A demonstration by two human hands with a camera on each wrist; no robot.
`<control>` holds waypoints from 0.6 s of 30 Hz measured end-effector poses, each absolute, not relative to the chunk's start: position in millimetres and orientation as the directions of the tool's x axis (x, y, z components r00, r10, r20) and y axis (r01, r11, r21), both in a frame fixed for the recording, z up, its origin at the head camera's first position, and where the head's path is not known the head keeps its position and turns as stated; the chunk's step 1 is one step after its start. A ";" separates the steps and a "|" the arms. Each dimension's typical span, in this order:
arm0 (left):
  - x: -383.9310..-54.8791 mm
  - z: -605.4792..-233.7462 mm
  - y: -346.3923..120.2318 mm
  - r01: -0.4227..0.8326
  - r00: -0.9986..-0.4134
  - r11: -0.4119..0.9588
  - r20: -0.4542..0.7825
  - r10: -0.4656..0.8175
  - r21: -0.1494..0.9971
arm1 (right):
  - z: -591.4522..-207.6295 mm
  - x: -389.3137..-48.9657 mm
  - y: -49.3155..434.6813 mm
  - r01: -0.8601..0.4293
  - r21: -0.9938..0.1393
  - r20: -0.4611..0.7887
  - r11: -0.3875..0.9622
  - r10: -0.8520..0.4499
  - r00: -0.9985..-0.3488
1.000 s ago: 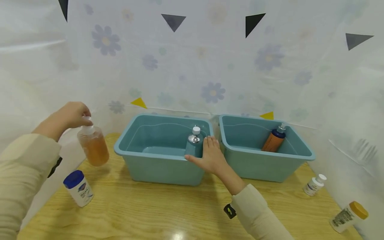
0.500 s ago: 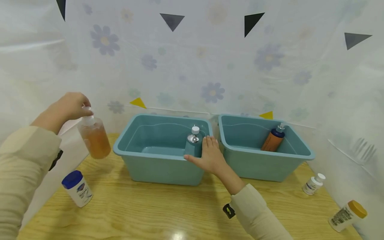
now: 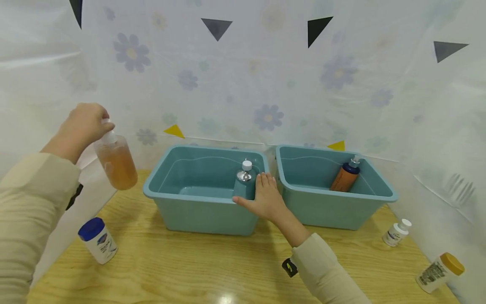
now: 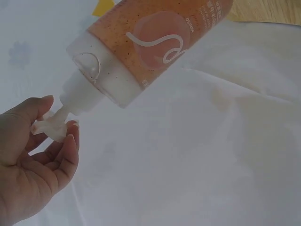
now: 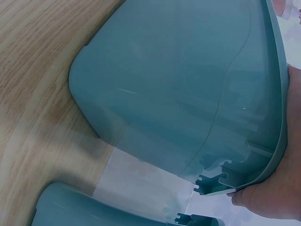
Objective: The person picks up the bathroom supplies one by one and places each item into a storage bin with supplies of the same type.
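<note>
My left hand (image 3: pixel 84 126) pinches the white pump head of a clear pump bottle (image 3: pixel 118 166) with amber liquid, raised above the table's left end. In the left wrist view thumb and fingers close round the pump head (image 4: pixel 52 126), and the bottle slants away from them. At the near right corner of the left teal bin (image 3: pixel 206 215), my right hand (image 3: pixel 266 197) rests on the rim, fingers extended along the side and thumb along the front. A clear bottle with a silver collar and white cap (image 3: pixel 246 177) stands inside this bin, by its right end.
The right teal bin (image 3: pixel 322 211) holds an orange pump bottle (image 3: pixel 344 177) leaning inside. A white blue-capped bottle (image 3: pixel 98 241) stands front left on the wooden table (image 3: pixel 197 270). At the right are a small white bottle (image 3: pixel 396 233) and a yellow-capped one (image 3: pixel 438 273). Floral sheeting backs the table.
My left hand has lifted the amber pump bottle higher off the table, a little further each frame. The right hand and both bins have stayed in place.
</note>
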State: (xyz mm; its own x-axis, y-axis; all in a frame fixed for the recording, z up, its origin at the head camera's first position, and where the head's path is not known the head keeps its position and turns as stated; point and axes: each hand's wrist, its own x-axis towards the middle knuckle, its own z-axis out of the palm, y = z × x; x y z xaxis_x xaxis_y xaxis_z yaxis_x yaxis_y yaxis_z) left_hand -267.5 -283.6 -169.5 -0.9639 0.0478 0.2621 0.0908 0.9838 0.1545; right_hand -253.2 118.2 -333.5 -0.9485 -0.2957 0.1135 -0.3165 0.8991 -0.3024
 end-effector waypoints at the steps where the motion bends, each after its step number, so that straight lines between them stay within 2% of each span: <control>1: -267.4 -168.5 -283.1 0.088 -0.962 0.983 0.268 0.043 0.158 | -333.5 -253.1 118.0 -0.317 -0.302 0.113 0.899 -0.297 -0.948; 18: -268.4 -140.5 -270.1 0.117 -0.932 0.987 0.354 0.071 0.110 | -330.8 -248.8 117.9 -0.332 -0.338 0.137 0.881 -0.303 -0.943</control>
State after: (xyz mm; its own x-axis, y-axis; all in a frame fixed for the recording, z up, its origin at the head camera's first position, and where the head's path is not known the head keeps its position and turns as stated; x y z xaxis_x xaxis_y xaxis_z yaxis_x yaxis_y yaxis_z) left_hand -268.4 -270.1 -140.5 -0.9324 0.0712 0.3543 0.1173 0.9869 0.1104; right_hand -248.8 117.9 -330.8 -0.9431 -0.3033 0.1366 -0.3321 0.8808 -0.3375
